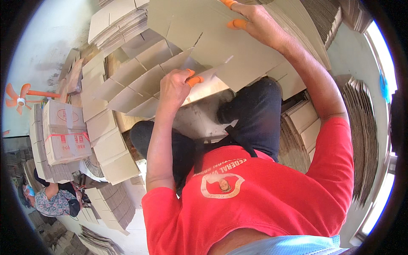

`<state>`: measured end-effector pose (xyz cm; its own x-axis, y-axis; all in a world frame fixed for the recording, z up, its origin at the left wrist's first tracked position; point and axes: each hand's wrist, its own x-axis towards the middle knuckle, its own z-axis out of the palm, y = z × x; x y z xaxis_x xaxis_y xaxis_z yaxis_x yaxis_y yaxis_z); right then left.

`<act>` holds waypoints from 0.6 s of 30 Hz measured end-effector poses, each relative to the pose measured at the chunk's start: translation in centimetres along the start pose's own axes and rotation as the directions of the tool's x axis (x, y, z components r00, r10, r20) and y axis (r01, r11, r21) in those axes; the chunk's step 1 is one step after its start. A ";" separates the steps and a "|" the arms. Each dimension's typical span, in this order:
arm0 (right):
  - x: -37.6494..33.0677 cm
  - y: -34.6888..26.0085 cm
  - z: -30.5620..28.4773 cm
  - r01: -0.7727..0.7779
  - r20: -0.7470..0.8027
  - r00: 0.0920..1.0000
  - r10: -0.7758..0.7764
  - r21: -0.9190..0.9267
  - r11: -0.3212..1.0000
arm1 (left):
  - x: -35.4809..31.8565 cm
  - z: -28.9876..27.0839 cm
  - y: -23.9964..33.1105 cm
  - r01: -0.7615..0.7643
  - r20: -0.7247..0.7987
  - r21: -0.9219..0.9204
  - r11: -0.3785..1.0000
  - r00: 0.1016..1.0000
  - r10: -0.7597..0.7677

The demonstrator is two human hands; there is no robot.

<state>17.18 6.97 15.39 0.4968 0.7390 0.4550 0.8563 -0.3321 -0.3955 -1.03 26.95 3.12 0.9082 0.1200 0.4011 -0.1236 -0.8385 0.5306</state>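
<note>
left hand (175,87) curled shut around the near edge of a flat cardboard sheet (221,46), thumb tip in an orange rubber cot pressed on its top face; right hand (255,21) spread flat on the same sheet farther up, fingers extended, orange cots on two fingertips (236,24), palm down and pressing rather than pinching. sheet itself die-cut with slits and flaps, lying tilted over the knees, in black trousers (255,114), its far part overlapping a stack of similar blanks (127,80) that fans out to the left. more folded cardboard piled in a column (114,157) below that stack, another pile (119,21) at top left. bundled stack of printed cartons tied with red strap (63,136) standing at far left, orange fan (19,97) just above it. corrugated bundles on edge (361,136) along the right side, near a bright window. red shirt (263,195) and dark apron strap filling the lower middle. another person in a patterned top (53,199) sitting low at bottom left, well apart from both hands
</note>
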 end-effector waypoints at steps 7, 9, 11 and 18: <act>-0.1 -1.1 0.7 0.073 0.128 0.990 -0.066 -0.048 0.996 | 1.2 -1.5 0.5 0.034 0.040 0.013 0.999 0.999 -0.035; 0.6 -0.8 0.8 0.128 0.166 0.977 -0.131 0.031 0.991 | 1.5 -2.0 0.3 0.051 0.058 0.026 0.998 0.997 -0.052; 0.9 -1.0 1.4 0.034 0.243 0.968 -0.066 0.134 0.990 | 1.9 -2.3 0.1 0.052 0.091 0.026 0.998 0.994 -0.054; -0.2 0.0 7.6 0.232 0.543 0.826 -0.155 -0.076 0.970 | 1.6 -0.7 0.1 -0.032 0.102 -0.073 0.997 0.994 0.039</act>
<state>16.01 11.30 9.19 0.2010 0.9796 0.0038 0.9562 -0.1954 -0.2179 0.13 27.41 4.34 0.9388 0.0318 0.3430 -0.1814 -0.8009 0.5707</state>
